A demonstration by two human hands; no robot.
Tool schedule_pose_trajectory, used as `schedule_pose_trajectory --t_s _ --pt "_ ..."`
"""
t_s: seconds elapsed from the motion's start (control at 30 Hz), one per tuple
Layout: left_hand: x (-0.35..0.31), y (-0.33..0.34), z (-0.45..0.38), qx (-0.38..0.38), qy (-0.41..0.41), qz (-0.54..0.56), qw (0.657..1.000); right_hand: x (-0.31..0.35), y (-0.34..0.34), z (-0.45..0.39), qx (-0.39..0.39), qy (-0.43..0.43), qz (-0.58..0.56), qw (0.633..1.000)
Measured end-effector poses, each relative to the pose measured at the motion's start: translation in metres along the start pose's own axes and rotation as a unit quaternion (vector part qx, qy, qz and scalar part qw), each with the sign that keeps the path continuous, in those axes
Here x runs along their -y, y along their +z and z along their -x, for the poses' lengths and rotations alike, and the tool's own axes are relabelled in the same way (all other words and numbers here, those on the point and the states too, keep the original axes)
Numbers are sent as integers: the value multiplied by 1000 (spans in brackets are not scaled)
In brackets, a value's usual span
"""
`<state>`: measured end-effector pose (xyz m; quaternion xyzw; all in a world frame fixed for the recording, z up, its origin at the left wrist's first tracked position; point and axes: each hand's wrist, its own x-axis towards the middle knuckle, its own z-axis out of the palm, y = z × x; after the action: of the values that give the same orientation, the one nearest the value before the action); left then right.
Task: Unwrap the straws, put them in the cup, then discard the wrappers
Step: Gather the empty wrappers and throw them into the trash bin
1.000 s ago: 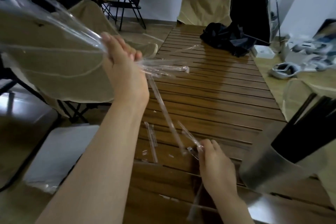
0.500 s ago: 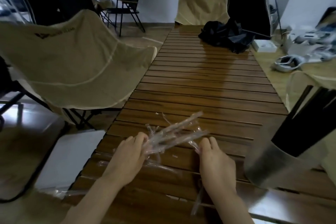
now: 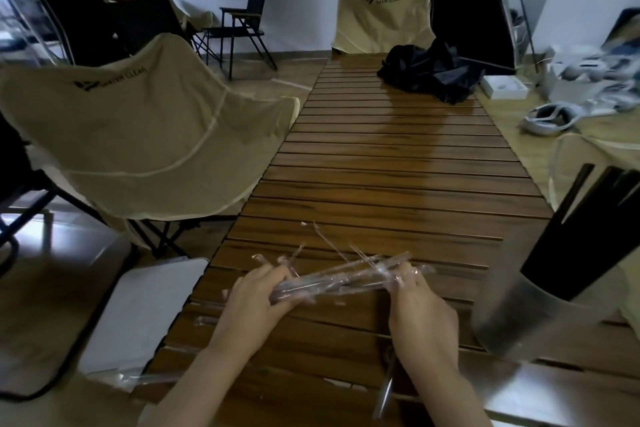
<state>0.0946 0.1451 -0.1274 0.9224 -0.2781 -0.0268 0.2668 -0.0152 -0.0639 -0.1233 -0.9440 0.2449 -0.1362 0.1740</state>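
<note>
Over the near end of the slatted wooden counter point(image 3: 398, 156), you held a bundle of clear wrappers point(image 3: 346, 276) stretched between your two hands. Your left hand point(image 3: 256, 302) gripped the bundle's left end, fingers curled over the crinkled plastic and the thumb under it. Your right hand point(image 3: 420, 312) pinched the right end, fingertips closed on the film where it fanned out into loose tips. The bundle ran roughly level, rising a little toward the right, and it sat just above the slats; whether it touched the wood I cannot tell.

At the right edge stood the metal cup point(image 3: 540, 319), close to the camera and blurred, with the black straws point(image 3: 585, 239) standing inside it and leaning to the upper right. The cup was near your right hand but apart from it.

Small scraps of clear film point(image 3: 204, 321) lay on the slats by your left wrist. At the far end of the counter sat a heap of black cloth point(image 3: 429, 73). A beige folding chair point(image 3: 138, 135) stood beside the counter on your left, and another beige chair point(image 3: 381, 21) at its far end.
</note>
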Motion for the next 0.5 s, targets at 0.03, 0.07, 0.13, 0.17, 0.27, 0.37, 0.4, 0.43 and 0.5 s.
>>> schedule_pose_trajectory --t_s 0.03,0.07,0.13,0.17,0.27,0.37,0.4,0.43,0.5 --pt "2 0 0 -18 -8 15 1000 0 1 1 1 -2 4 1000" --pt "4 2 -1 -38 -15 21 999 1 2 1 3 -3 8 1000" --pt "5 4 -2 -65 -33 22 997 1 1 1 -9 -11 7 1000" --pt "5 5 -3 -71 -40 19 996 1 1 1 -16 -13 8 1000" --pt "6 8 -7 -85 -45 -11 995 3 2 0 -12 0 -16 1000" --pt "11 11 -9 -97 -47 -45 993 13 2 -12 -4 1 -68 998" --pt "11 11 -11 -100 -40 -49 993 18 4 -21 2 -10 -76 997" --pt "11 12 -11 -99 -30 -49 993 24 8 -32 17 -19 -75 997" --pt "11 12 -12 -97 -17 -43 994 39 19 -46 53 -17 -79 995"
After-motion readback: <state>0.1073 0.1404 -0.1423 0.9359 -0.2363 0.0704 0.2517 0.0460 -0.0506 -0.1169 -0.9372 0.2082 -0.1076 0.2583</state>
